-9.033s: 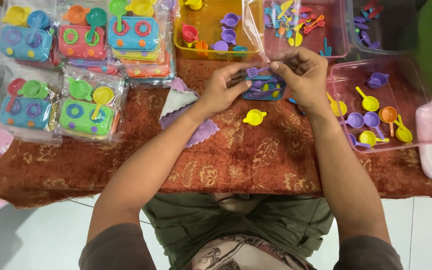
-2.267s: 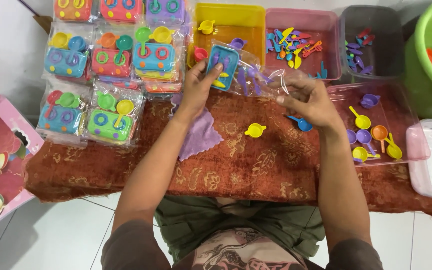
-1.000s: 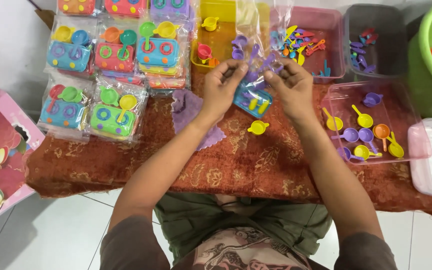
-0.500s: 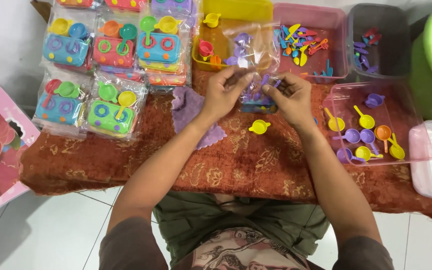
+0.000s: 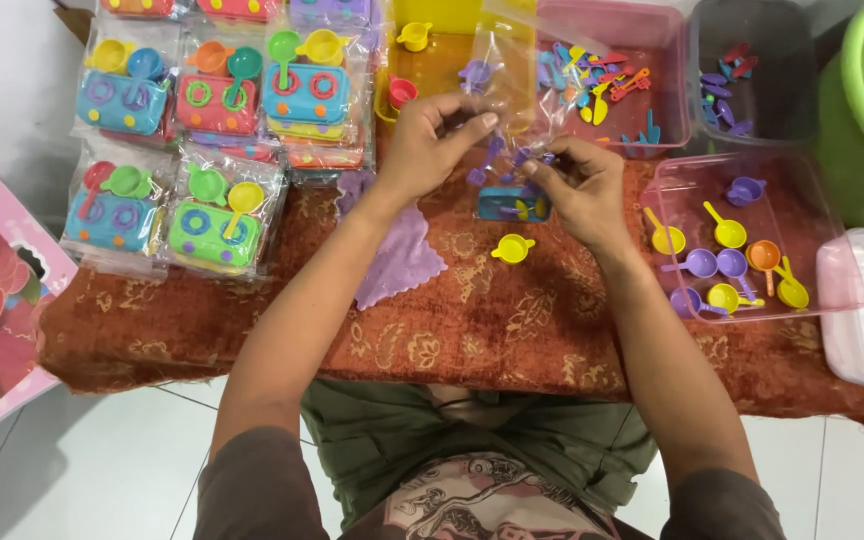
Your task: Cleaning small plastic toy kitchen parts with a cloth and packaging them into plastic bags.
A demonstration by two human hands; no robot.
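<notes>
Single head-worn view, looking steeply down, close over hands [image 5: 512,165] and cloth-covered table [image 5: 512,330]

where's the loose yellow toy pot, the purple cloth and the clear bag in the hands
yellow toy pot [image 5: 512,248], head view, middle of its bowl
purple cloth [image 5: 397,255], head view, flat centre of the cloth
clear bag [image 5: 508,75], head view, upper part of the plastic above the hands

Glossy clear plastic bag [image 5: 512,70], smooth bright plastic toy pans [image 5: 727,235], matt purple cloth [image 5: 397,255] on patterned woven tablecloth [image 5: 512,320].
</notes>
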